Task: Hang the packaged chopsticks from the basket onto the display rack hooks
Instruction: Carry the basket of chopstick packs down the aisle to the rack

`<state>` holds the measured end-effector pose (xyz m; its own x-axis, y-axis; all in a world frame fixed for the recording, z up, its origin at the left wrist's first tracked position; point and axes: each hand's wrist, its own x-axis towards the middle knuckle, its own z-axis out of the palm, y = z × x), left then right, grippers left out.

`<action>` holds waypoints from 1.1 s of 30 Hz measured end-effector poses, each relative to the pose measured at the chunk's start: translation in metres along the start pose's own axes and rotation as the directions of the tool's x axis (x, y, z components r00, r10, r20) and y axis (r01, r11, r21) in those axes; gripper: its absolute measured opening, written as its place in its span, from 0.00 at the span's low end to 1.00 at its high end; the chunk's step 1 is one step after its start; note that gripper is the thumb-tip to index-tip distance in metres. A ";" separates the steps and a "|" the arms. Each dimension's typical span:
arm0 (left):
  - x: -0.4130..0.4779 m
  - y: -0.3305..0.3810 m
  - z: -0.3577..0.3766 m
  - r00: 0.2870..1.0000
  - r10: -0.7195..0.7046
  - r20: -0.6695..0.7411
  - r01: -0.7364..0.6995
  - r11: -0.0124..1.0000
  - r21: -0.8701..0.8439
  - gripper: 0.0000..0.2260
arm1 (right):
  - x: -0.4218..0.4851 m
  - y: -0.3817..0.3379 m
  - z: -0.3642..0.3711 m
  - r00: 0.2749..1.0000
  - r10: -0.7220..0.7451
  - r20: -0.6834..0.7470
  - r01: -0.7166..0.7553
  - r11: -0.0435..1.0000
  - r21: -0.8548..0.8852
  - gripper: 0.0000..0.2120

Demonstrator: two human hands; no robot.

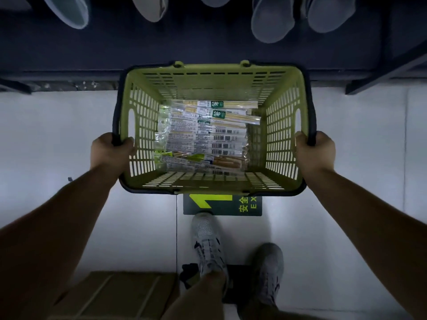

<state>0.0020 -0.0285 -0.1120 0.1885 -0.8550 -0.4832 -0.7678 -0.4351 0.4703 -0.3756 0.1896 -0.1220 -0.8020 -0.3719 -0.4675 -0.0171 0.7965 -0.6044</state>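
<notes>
A brown cardboard box (120, 294) is being seen nearest, at the lower left. Just beside it two bare legs are being shown over a pale shoe (208, 245) and a grey shoe (269, 271). Ahead of the pale shoe's toe a dark floor sign (221, 205) is being partly covered by the basket. A yellow-green arrow, the characters "安全" and the letters "EX" are being displayed on the part that shows.

The green slotted basket (215, 82) is being held at both short sides. The left hand (111, 151) is being clamped on the dark handle (116, 107) and the rim together, fingers curled round them. The right hand (315, 151) is being clamped likewise on the opposite side. Whether the basket is resting on the floor cannot be told.

The packaged chopsticks (203, 137) are being carried in the bottom of the basket, lying flat in clear sleeves and overlapping, mostly toward the left. Barcodes are being shown on white labels, and a green tag with a white Chinese character is being shown on the two farthest packs. The small print is too fine to be read.

The pale, glossy tiled floor (57, 135) is being lit only dimly. Beyond the basket, the base of dark shelving (69, 54) is being seen. Above it, several grey containers (272, 21) are being cut off by the top edge.
</notes>
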 end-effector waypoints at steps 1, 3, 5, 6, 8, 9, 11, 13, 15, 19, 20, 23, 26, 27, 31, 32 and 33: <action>-0.005 0.003 -0.002 1.000 0.001 0.016 -0.001 1.000 -0.007 0.07 | -0.001 0.000 -0.004 1.000 0.014 -0.024 -0.014 1.000 0.007 0.13; -0.020 0.010 -0.005 0.999 0.000 0.046 0.001 1.000 -0.023 0.05 | -0.007 0.000 -0.020 0.997 0.041 -0.062 -0.041 0.999 0.010 0.13; -0.045 0.020 -0.014 0.996 -0.021 0.086 0.022 1.000 -0.015 0.03 | -0.021 0.000 -0.047 0.995 0.070 -0.069 -0.070 0.998 0.008 0.14; -0.060 0.026 -0.021 0.994 -0.020 0.105 0.020 1.000 -0.003 0.03 | -0.031 -0.001 -0.063 0.994 0.087 -0.071 -0.087 0.996 0.009 0.15; -0.092 0.043 -0.040 0.993 -0.011 0.120 0.007 0.999 0.033 0.06 | -0.056 -0.007 -0.101 0.989 0.124 -0.082 -0.123 0.992 0.013 0.15; -0.109 0.054 -0.051 0.993 -0.006 0.119 0.001 0.999 0.044 0.07 | -0.070 -0.011 -0.121 0.986 0.139 -0.090 -0.138 0.990 0.016 0.15; -0.143 0.078 -0.076 0.992 0.012 0.125 -0.019 0.998 0.058 0.11 | -0.101 -0.024 -0.165 0.980 0.163 -0.118 -0.163 0.987 0.007 0.15; -0.177 0.107 -0.104 0.988 0.035 0.149 -0.048 0.995 0.083 0.12 | -0.134 -0.039 -0.211 0.970 0.196 -0.145 -0.195 0.981 0.022 0.15; -0.212 0.137 -0.133 0.978 0.087 0.189 -0.109 0.988 0.110 0.11 | -0.166 -0.055 -0.260 0.960 0.219 -0.176 -0.216 0.976 0.035 0.15; -0.278 0.209 -0.188 0.953 0.181 0.243 -0.226 0.959 0.170 0.10 | -0.230 -0.086 -0.354 0.935 0.293 -0.201 -0.278 0.955 0.103 0.13; -0.293 0.227 -0.199 0.943 0.211 0.258 -0.262 0.947 0.184 0.10 | -0.244 -0.092 -0.376 0.925 0.313 -0.213 -0.291 0.948 0.131 0.13; -0.337 0.278 -0.226 0.903 0.296 0.311 -0.374 0.897 0.236 0.10 | -0.286 -0.100 -0.435 0.888 0.377 -0.264 -0.328 0.921 0.212 0.13; -0.377 0.325 -0.236 0.853 0.384 0.354 -0.483 0.836 0.258 0.11 | -0.324 -0.097 -0.485 0.854 0.448 -0.265 -0.352 0.872 0.340 0.11; -0.390 0.339 -0.236 0.839 0.405 0.362 -0.508 0.821 0.258 0.12 | -0.335 -0.094 -0.499 0.844 0.465 -0.268 -0.352 0.856 0.378 0.10; -0.433 0.383 -0.223 0.777 0.473 0.416 -0.597 0.763 0.247 0.12 | -0.369 -0.083 -0.543 0.803 0.514 -0.303 -0.320 0.799 0.509 0.06; -0.442 0.393 -0.216 0.762 0.484 0.430 -0.616 0.746 0.252 0.13 | -0.374 -0.079 -0.551 0.789 0.528 -0.315 -0.311 0.785 0.536 0.06; -0.451 0.404 -0.209 0.751 0.491 0.442 -0.629 0.735 0.253 0.13 | -0.380 -0.075 -0.559 0.775 0.542 -0.325 -0.306 0.771 0.558 0.06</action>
<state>-0.2657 0.1221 0.4501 -0.5062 -0.7303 -0.4587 -0.8376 0.2896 0.4633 -0.4037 0.5381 0.4613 -0.8247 0.2982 -0.4806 0.5653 0.4623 -0.6831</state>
